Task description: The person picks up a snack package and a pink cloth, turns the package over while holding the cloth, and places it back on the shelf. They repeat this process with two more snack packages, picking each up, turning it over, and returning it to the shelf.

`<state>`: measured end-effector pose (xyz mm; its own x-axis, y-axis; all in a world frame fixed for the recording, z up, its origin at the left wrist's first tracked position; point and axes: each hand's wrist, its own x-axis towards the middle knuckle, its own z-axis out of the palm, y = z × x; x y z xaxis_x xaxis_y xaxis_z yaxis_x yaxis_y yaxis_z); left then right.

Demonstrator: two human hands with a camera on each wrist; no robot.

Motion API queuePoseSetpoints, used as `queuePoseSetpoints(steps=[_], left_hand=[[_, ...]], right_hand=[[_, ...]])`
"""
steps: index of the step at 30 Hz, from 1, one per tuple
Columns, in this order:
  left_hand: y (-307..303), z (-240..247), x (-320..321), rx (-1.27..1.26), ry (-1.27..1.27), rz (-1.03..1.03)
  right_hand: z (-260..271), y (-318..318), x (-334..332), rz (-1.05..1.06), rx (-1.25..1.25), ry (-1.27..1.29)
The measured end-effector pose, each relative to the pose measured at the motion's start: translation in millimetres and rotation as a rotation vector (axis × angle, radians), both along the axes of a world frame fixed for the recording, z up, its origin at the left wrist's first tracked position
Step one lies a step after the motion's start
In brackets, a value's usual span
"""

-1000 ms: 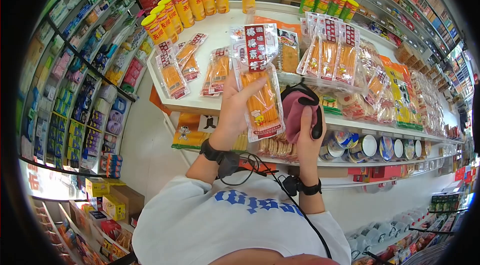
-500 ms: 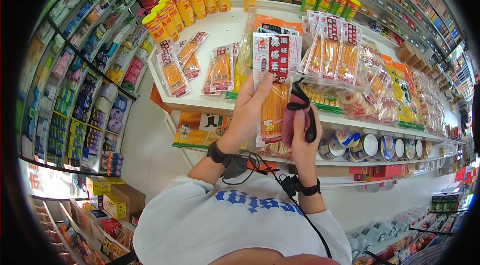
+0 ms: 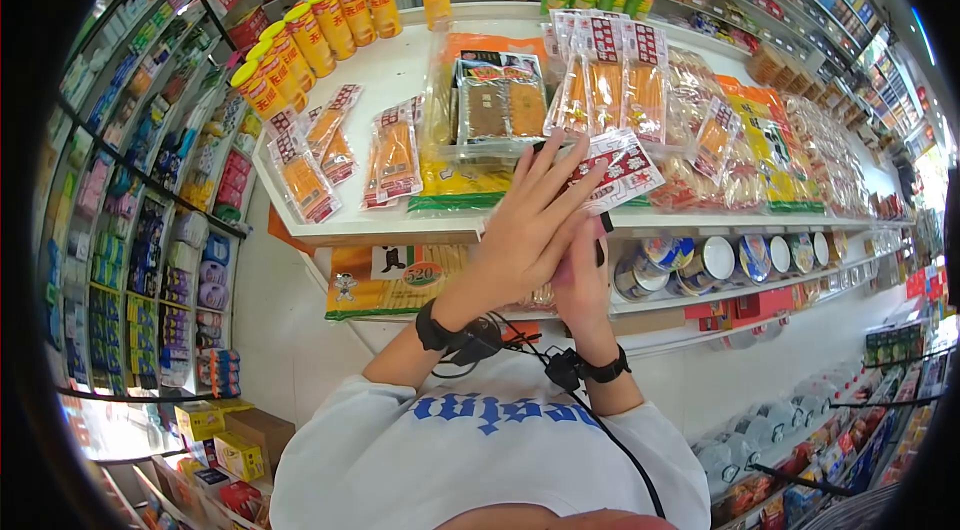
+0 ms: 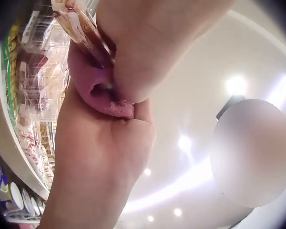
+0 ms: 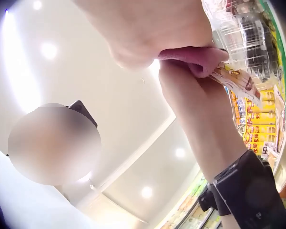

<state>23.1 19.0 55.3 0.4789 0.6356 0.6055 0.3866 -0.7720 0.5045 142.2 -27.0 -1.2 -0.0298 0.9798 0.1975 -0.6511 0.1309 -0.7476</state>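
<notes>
Half a second ago the snack packet (image 3: 622, 170) was held upright at its edge by the left hand (image 3: 530, 220), with its printed face turned to the head camera. It has since been tipped over to a slant, and the left hand has been laid flat across it. The orange contents that were in plain sight are now covered by that hand. The pink cloth (image 4: 97, 90), seen before against the packet's right side, is now bunched between the two hands.

The left grip is spread, with straight fingers pressed on the packet's clear film. The right hand (image 3: 583, 275) is placed under the packet, with the cloth against its palm. Its fingers are hidden behind the left hand, so it cannot be told whether that grip is curled or flat.

The packet is held in the air in front of the white shelf (image 3: 330, 225), above its front edge. Only its red-and-white header with dark lettering is shown past the left fingertips. From the right wrist camera a crinkled corner with an orange and red print is seen beside the cloth.
</notes>
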Motion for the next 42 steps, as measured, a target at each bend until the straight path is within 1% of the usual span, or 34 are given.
queuePoseSetpoints(steps=[2,3,6,10,14,18,20,21,23,24,27,30,31,34,35,38,39,41,42], left_hand=[[-3,1,4,0.050,0.049,0.067],[-4,5,5,0.077,0.075,0.093],[-8,6,9,0.145,0.108,0.142],[-13,8,10,0.181,0.141,0.189],[-16,8,12,0.213,0.153,0.220],[-15,5,10,0.219,0.154,0.228],[-16,6,8,0.187,0.156,0.183],[-16,6,7,0.172,0.156,0.161],[-16,5,8,0.151,0.074,0.058],[-16,4,9,0.142,0.033,0.009],[-30,0,14,-0.392,-0.663,-0.093],[-17,5,3,-0.673,-1.082,0.001],[-11,17,7,-0.681,-1.340,-0.026],[3,17,-16,-0.819,-1.407,-0.203],[5,14,-25,-0.871,-1.367,-0.237],[13,9,-32,-0.801,-1.353,-0.171],[16,8,-32,-0.713,-1.288,-0.119],[18,4,-29,-0.542,-1.151,-0.016],[16,1,-28,-0.497,-1.061,0.013]], right_hand=[[6,4,-1,-0.125,-0.175,-0.082],[8,8,6,-0.020,-0.031,0.046],[22,6,11,-0.070,0.047,0.136],[26,8,13,-0.099,0.079,0.185],[25,8,15,-0.169,0.058,0.202],[24,8,23,-0.138,0.084,0.222],[31,5,23,-0.137,0.128,0.278],[28,4,23,-0.131,0.160,0.251],[18,0,25,-0.115,0.225,0.198],[20,1,23,-0.167,0.275,0.018],[37,6,7,-0.299,0.429,-0.518],[50,4,-13,-0.430,0.571,-1.055],[52,3,-18,-0.520,0.569,-1.079],[43,8,-15,-0.202,0.282,-0.680],[46,6,-14,-0.133,0.128,-0.541],[34,12,-1,0.096,0.107,-0.521],[28,16,-2,-0.016,0.164,-0.581],[24,21,2,-0.199,0.118,-0.589],[23,25,3,-0.291,0.094,-0.591]])
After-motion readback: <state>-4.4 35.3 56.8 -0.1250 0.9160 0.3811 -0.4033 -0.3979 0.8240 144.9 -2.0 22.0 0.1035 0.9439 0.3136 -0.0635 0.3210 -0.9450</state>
